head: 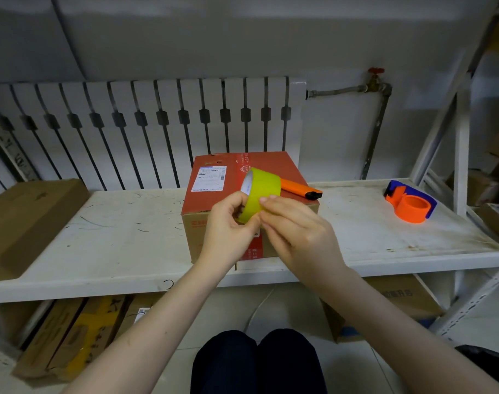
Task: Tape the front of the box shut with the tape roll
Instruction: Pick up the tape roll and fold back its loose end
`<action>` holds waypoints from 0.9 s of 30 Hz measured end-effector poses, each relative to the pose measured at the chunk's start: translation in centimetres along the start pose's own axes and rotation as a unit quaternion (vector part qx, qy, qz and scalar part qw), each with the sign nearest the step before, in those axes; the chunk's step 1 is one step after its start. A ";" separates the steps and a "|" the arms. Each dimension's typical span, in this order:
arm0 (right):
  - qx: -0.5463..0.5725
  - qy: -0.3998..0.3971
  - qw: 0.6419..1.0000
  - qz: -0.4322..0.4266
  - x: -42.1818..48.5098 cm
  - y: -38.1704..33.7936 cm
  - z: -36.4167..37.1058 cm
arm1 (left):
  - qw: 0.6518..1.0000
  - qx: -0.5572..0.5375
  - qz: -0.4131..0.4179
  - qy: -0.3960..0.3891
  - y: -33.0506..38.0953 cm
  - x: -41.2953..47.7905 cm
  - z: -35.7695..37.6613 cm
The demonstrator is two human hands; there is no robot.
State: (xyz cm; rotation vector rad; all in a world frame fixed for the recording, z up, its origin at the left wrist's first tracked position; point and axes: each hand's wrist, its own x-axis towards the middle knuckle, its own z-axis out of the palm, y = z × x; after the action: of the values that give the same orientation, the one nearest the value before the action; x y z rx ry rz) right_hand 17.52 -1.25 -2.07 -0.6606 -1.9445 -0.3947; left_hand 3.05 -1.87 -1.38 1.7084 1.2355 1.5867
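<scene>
A cardboard box (211, 194) with a red top and a white shipping label stands on the white shelf (114, 237), its front face toward me. Both hands hold a yellow-green tape roll (264, 186) in the air just in front of the box's top edge. My left hand (228, 226) grips the roll from below and behind. My right hand (296, 228) pinches the roll's outer surface with its fingertips near the lower edge. No loose strip of tape is visible. The hands hide much of the box's front face.
An orange utility knife (299, 189) lies on the box's top right. An orange and blue tape dispenser (410, 201) sits on the shelf at right. A flat brown carton (23, 223) lies at left. A radiator stands behind; more cartons are stored under the shelf.
</scene>
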 end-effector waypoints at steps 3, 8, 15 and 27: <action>0.134 0.031 0.978 0.156 0.7 -0.4 -0.6 | 1.000 0.013 -0.014 -0.008 -0.1 -0.2 -0.1; 0.388 -0.050 0.726 0.566 3.7 0.5 -1.3 | 0.999 0.048 0.004 0.020 0.0 -0.5 0.0; 0.563 0.020 0.570 0.598 4.1 -0.4 -0.2 | 0.997 0.041 0.021 0.062 0.6 -0.8 1.0; 0.596 0.063 0.493 0.630 4.5 -1.0 -0.1 | 0.987 0.110 0.069 0.096 0.5 -1.0 2.0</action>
State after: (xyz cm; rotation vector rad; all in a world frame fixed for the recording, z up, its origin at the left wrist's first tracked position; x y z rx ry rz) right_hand 15.46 -0.84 2.06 -0.7824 -0.6817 1.6431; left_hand 5.19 -2.53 -1.87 1.8458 1.4600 1.7885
